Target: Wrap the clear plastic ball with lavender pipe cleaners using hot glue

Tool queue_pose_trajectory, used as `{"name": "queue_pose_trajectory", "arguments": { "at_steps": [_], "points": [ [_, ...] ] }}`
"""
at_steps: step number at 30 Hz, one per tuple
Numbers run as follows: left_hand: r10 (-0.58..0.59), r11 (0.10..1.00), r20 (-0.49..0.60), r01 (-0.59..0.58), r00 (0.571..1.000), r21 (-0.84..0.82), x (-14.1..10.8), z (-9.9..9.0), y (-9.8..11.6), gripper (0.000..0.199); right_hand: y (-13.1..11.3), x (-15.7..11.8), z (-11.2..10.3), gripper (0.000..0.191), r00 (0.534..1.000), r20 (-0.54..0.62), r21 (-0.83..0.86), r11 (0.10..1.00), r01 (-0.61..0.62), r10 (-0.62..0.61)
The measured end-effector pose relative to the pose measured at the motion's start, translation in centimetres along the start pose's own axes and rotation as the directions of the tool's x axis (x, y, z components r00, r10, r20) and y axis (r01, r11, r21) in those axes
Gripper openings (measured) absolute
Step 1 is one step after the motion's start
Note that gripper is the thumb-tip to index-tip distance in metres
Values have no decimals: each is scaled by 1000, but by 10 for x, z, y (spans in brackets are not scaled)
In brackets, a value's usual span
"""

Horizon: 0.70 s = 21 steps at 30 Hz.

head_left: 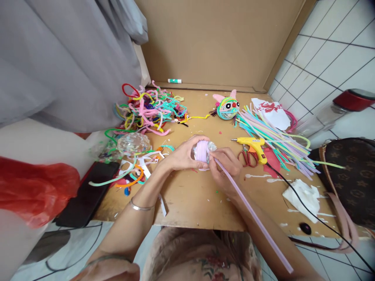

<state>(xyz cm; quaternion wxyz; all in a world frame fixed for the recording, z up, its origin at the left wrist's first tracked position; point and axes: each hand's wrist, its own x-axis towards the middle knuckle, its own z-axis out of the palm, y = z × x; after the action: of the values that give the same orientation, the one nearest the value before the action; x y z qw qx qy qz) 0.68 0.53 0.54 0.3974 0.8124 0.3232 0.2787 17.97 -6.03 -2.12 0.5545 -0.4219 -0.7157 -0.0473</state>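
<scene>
Near the middle of the wooden table, my left hand [187,153] is wrapped round a small clear object [202,151] partly covered with side-by-side rows of lilac strip. At its right side my right hand [225,168] pinches a long lilac pipe cleaner [253,212], whose free length runs down over my right forearm. The fingertips of both hands are close together at the object. A yellow glue gun [252,146] lies just to the right, over red-handled scissors [248,159].
A colourful pipe-cleaner heap [150,109] lies at the back left, a decorated ball [227,107] at the back. Straight pipe cleaners [278,140], a tissue [303,197] and a brown bag [348,175] are right. A black phone [88,195] lies left.
</scene>
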Motion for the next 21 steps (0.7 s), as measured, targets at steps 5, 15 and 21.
{"name": "queue_pose_trajectory", "arguments": {
  "at_steps": [5,15,21],
  "points": [
    [-9,997,24,11,1000,-72,-3,-3,-1,66,0,0,1,19,999,-19,-9,999,47,-48],
    [-67,993,-78,59,995,-106,-2,4,3,43,-6,4,2,18,992,-34,-42,992,117,-119],
    [-78,985,-117,59,990,-164,-1,10,-1,39,-8,4,2,16,989,-19,-100,985,142,-145]
  ]
}}
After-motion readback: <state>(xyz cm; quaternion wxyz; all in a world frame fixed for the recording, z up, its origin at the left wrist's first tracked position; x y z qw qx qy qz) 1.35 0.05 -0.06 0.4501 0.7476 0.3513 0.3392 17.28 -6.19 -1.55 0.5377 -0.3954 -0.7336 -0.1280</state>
